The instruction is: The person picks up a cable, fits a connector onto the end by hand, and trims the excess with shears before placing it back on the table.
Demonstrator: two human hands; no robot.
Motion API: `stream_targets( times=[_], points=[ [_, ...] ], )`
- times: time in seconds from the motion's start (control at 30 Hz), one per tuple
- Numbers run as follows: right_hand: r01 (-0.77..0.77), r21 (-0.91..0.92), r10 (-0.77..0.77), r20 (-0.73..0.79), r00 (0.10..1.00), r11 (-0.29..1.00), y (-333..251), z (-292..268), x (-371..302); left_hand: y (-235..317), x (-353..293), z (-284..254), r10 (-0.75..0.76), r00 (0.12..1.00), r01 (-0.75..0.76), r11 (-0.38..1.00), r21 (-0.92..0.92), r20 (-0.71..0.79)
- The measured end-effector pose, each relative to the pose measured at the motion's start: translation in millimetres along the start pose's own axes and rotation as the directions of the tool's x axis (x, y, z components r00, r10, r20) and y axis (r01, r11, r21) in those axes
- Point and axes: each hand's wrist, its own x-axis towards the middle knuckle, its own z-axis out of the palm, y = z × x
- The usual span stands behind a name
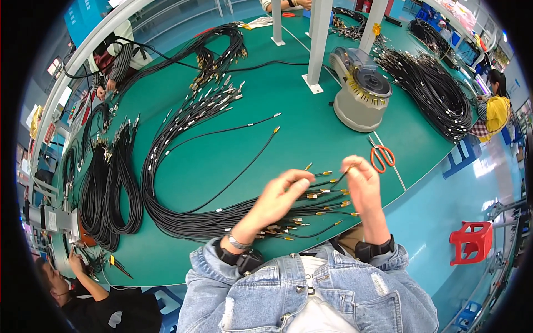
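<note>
A large bundle of black cables (183, 223) curves over the green table, its gold-tipped ends fanned out beneath my hands. My right hand (363, 186) pinches one black cable (341, 178) near its gold connector, raised above the others. To its left, my left hand (280, 195) is over the bundle with thumb and fingertips drawn close together; whatever lies between them is hidden. Just right of my right hand, red-handled scissors (382, 157) rest on the table.
A grey tape dispenser (361, 94) stands beyond my hands, near white metal posts (315, 55). Other cable bundles lie at left (111, 194) and far right (433, 91). A red stool (471, 243) stands on the floor at right. Co-workers sit around the table.
</note>
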Motion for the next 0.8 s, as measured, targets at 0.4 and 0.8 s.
stream_targets(
  times=[0.4, 0.8],
  points=[
    [-0.078, -0.57, -0.095, -0.267, 0.959, 0.818, -12, -29, -5, -37, -70, -100, 0.182, 0.946, 0.16, 0.461, 0.873, -0.27],
    [0.114, -0.871, -0.201, 0.018, 0.979, 0.477, -30, -19, -25, -47, -92, -88, 0.12, 0.921, 0.245, 0.561, 0.791, -0.37]
  ],
)
